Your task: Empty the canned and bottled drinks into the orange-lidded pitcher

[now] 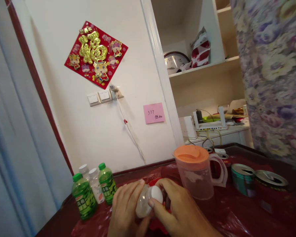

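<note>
My left hand (124, 209) is wrapped round a small clear plastic bottle (142, 205) held low in the middle of the view. My right hand (176, 205) has its thumb and fingers closed round the bottle's white cap (156, 194). Just right of my hands stands a clear plastic pitcher (199, 177) with an orange lid and a white handle. Both hands are over a table covered with shiny red plastic sheet (236, 210).
Two green bottles (84, 200) and two clear white-capped ones (95, 186) stand at the table's left. Two opened tins (243, 179) sit right of the pitcher. A person in flowered cloth (273, 75) stands at the right. Shelves, a clock and a router are behind.
</note>
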`<action>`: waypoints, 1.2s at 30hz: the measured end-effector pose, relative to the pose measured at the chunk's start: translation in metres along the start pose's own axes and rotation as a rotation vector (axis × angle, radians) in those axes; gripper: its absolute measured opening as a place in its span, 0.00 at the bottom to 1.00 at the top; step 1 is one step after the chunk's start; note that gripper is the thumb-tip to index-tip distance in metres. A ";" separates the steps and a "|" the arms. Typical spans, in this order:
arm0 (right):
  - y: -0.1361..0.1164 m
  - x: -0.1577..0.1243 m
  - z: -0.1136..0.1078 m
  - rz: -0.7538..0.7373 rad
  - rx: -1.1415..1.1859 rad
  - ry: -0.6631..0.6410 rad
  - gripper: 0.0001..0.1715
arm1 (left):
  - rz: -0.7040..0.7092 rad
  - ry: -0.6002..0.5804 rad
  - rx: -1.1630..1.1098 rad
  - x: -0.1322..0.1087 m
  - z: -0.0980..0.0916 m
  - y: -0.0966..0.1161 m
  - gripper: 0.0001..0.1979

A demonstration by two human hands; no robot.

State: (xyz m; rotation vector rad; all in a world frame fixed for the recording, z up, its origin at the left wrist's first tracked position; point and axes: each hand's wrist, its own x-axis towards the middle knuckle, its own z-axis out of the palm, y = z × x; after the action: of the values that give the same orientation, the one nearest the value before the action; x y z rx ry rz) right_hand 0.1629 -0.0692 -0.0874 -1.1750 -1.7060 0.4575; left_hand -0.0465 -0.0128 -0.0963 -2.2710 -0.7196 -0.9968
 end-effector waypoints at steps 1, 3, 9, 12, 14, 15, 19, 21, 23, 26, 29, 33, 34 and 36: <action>0.001 0.000 0.000 -0.002 0.005 0.021 0.04 | 0.002 -0.007 0.004 0.000 0.001 0.000 0.35; 0.002 0.000 -0.001 -0.001 0.021 0.042 0.04 | -0.002 -0.027 0.009 0.001 0.003 -0.002 0.35; 0.003 0.000 -0.007 -0.038 -0.089 -0.031 0.05 | 0.025 -0.041 0.039 0.005 -0.001 -0.010 0.31; 0.006 -0.001 -0.010 -0.166 -0.188 -0.084 0.09 | 0.053 -0.074 0.038 0.008 -0.004 -0.013 0.31; 0.008 -0.001 -0.012 -0.219 -0.218 -0.112 0.15 | 0.058 -0.092 0.033 0.009 -0.005 -0.014 0.31; 0.008 0.000 -0.013 -0.229 -0.218 -0.119 0.18 | 0.057 -0.099 0.031 0.010 -0.004 -0.014 0.31; 0.003 0.001 -0.017 -0.224 -0.098 -0.092 0.37 | 0.054 -0.111 0.041 0.010 -0.001 -0.014 0.32; -0.001 0.001 -0.017 -0.091 -0.071 -0.062 0.34 | 0.068 -0.102 0.047 0.010 0.000 -0.012 0.31; -0.003 0.002 -0.016 0.079 -0.120 -0.059 0.18 | 0.082 -0.098 0.049 0.011 0.000 -0.010 0.30; -0.002 0.002 -0.012 0.150 -0.149 -0.072 0.06 | 0.092 -0.108 0.040 0.011 0.000 -0.007 0.30; 0.001 0.003 -0.011 0.052 -0.078 -0.064 0.14 | 0.054 -0.134 0.021 0.009 0.001 -0.008 0.31; 0.002 0.002 -0.017 -0.082 -0.062 -0.034 0.26 | -0.020 -0.191 -0.044 0.002 0.005 -0.017 0.34; 0.001 0.002 -0.019 -0.102 -0.076 -0.016 0.27 | -0.054 -0.202 -0.073 0.001 0.006 -0.020 0.34; -0.002 0.002 -0.022 -0.108 -0.119 -0.009 0.28 | -0.174 -0.211 -0.152 -0.001 0.007 -0.027 0.34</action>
State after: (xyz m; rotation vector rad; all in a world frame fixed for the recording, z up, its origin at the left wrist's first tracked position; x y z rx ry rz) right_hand 0.1808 -0.0732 -0.0755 -1.1593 -1.8153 0.2987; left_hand -0.0611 0.0107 -0.0935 -2.5066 -0.9738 -0.9262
